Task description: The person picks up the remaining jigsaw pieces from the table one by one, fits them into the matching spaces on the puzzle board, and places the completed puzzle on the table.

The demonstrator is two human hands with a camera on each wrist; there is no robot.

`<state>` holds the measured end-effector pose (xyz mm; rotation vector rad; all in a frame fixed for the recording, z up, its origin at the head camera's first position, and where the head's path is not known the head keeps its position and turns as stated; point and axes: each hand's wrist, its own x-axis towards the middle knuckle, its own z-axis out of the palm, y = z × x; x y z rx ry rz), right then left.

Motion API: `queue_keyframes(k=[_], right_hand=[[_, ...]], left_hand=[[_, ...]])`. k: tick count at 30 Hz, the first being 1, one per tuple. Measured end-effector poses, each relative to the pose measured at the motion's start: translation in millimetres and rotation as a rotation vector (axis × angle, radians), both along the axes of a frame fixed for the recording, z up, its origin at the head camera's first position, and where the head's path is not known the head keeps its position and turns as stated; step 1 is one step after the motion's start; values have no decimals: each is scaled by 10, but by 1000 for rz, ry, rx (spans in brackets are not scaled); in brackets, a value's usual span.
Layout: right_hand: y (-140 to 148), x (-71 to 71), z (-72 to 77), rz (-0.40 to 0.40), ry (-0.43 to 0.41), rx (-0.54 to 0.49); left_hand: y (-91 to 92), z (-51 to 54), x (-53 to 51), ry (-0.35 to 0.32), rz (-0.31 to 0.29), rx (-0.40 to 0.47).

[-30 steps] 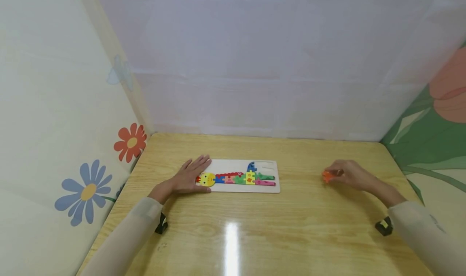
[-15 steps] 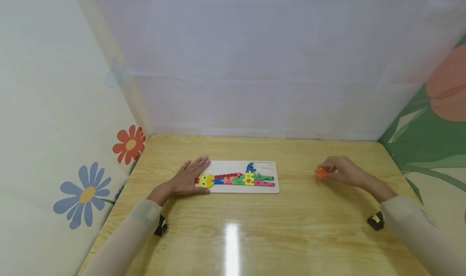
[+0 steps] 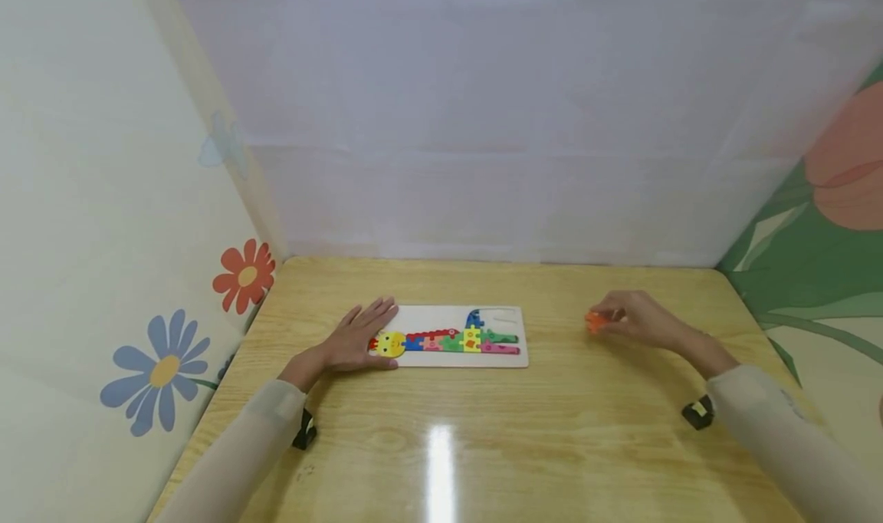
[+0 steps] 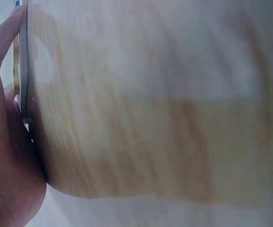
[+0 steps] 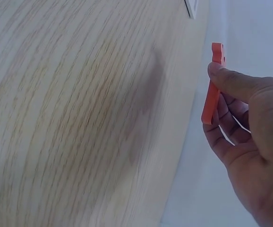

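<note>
A white puzzle board [image 3: 428, 314] lies flat on the wooden table, carrying a giraffe of colored jigsaw pieces with its yellow head [image 3: 392, 344] at the left. Across the board's left end rests my left hand [image 3: 355, 339], fingers spread and straight. At the board's upper right, beside the blue piece [image 3: 474, 318], an outlined recess [image 3: 500, 316] shows bare white. To the right, above the table, my right hand [image 3: 641, 320] pinches an orange puzzle piece [image 5: 212, 94] between thumb and fingers. In the right wrist view that piece is seen edge-on, apart from the board.
The wooden table [image 3: 552, 431] runs back to a white cloth wall [image 3: 428, 185]. Flower-printed panels stand on the left and right sides. A black wrist device [image 3: 698, 412] hangs below my right sleeve, another [image 3: 305, 429] below the left.
My right hand has moved left toward the board, carrying the orange puzzle piece. The left hand stays in place on the board.
</note>
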<state>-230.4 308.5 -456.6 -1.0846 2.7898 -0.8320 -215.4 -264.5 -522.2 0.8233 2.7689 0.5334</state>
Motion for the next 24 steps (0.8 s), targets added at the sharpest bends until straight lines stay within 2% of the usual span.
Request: queue_keyframes(k=[17, 24], right_hand=[[-209, -45, 0, 20, -5, 9], [-292, -75, 6, 21, -18, 26]], left_hand=[[-13, -18, 0, 12, -10, 7], [-1, 14, 10, 8, -8, 2]])
